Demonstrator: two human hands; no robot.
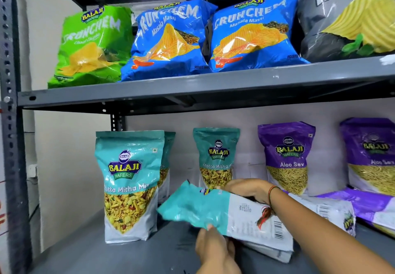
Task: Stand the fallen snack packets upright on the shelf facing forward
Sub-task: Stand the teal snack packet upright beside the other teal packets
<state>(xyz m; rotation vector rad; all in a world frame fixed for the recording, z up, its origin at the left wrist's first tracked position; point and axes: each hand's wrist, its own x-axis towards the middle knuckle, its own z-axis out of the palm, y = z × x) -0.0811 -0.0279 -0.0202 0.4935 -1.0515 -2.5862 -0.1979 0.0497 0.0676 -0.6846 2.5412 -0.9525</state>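
At lower centre of the frame, the left hand (213, 250) and right hand (250, 189) both close their fingers on a teal packet (222, 216) tilted above the lower shelf (132, 256), seemingly light, crinkly, slippery film best gripped along its edges.

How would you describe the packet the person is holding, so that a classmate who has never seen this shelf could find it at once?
Look at the lower shelf of the grey metal rack, in front of the standing teal and purple pouches. The teal packet lies tilted on its side between the left hand and right hand. Unlike its upright neighbours, it shows its white back with a barcode.
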